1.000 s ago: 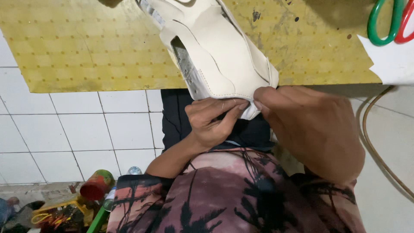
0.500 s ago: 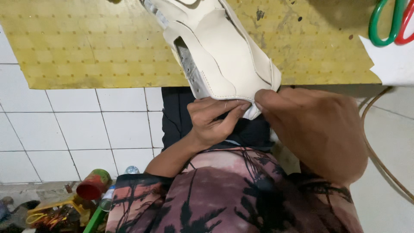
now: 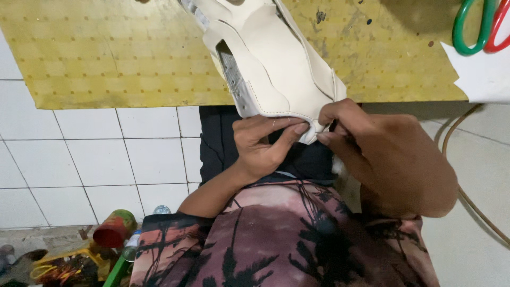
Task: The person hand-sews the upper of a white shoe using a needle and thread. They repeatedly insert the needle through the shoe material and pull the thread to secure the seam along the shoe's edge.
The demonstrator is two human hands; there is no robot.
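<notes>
The fingers [image 3: 297, 129] of the left hand [image 3: 263, 146] are pinching the near stitched edge of a cream leather shoe upper [image 3: 271, 64], thumb pressing from below. The right hand [image 3: 388, 159] is closing on the same corner, its fingertips [image 3: 324, 139] gripping the leather, possibly with a small tool hiding between them. The upper is lying across the yellow dotted desk [image 3: 117, 58] and overhanging its near edge above the person's lap. Green and red scissor handles [image 3: 475, 26] are resting well apart at the far right on a white sheet [image 3: 483, 74]. White floor tiles [image 3: 95, 159] are lying open on the left.
</notes>
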